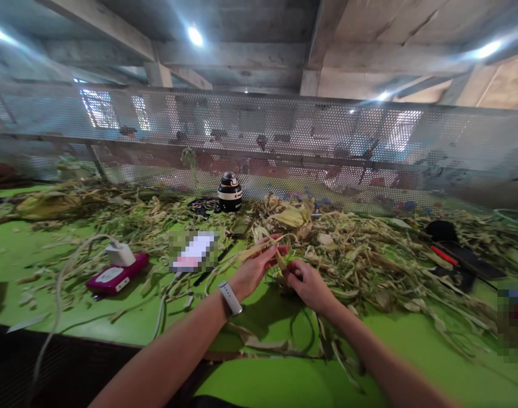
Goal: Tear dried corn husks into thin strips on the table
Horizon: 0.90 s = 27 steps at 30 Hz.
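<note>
Concrete beams (pixel 237 55) overhead; bright lamps (pixel 195 36) glow; a perforated screen (pixel 284 122) stands behind the green table (pixel 127 326).

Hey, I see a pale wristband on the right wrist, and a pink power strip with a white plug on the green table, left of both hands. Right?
Not quite: the head view shows the pale wristband on the wrist of the left hand, not the right. The rest stands.
</note>
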Each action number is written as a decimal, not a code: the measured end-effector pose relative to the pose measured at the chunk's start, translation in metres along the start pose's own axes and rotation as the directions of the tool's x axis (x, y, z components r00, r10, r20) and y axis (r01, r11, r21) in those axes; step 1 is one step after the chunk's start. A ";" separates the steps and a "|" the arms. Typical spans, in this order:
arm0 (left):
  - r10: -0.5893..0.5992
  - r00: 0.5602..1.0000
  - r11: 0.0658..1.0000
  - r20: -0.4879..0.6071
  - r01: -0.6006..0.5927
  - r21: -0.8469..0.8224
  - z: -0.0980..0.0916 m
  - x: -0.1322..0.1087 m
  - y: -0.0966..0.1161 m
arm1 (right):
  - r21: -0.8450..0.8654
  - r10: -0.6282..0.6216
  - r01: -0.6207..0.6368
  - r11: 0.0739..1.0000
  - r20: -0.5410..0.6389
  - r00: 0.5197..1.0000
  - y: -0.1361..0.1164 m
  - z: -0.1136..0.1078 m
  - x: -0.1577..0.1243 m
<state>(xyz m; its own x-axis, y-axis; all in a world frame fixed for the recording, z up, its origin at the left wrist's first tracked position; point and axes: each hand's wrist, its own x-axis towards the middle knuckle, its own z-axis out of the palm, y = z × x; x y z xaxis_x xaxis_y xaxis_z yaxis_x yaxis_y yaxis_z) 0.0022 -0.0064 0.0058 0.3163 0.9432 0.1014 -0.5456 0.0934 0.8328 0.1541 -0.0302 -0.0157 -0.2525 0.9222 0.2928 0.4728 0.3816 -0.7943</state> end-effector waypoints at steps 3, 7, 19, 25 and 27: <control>0.003 1.000 0.999 0.021 -0.003 -0.033 0.001 -0.001 0.002 | -0.105 -0.044 0.040 0.994 -0.033 0.998 -0.001 -0.001 0.000; -0.010 0.997 0.981 0.081 0.026 -0.194 -0.001 0.000 0.004 | -0.081 -0.066 0.059 0.995 -0.080 0.995 -0.006 -0.002 0.000; -0.148 0.955 0.785 0.259 0.272 -0.556 -0.006 -0.004 0.014 | 0.443 0.068 0.071 0.894 -0.290 0.954 -0.018 -0.009 -0.005; -0.152 0.954 0.767 0.258 0.279 -0.578 -0.006 -0.003 0.016 | 0.568 0.264 -0.048 0.821 -0.305 0.915 -0.008 -0.020 0.008; -0.146 0.966 0.791 0.214 0.244 -0.561 -0.005 -0.001 0.015 | 0.532 0.230 -0.014 0.847 -0.342 0.911 -0.007 -0.020 0.008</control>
<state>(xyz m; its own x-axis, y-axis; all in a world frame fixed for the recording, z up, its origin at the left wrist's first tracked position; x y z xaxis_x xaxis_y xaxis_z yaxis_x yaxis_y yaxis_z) -0.0103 -0.0040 0.0154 0.5511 0.8292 0.0933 -0.7901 0.4826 0.3778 0.1651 -0.0244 0.0029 0.1674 0.9494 0.2657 -0.0455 0.2767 -0.9599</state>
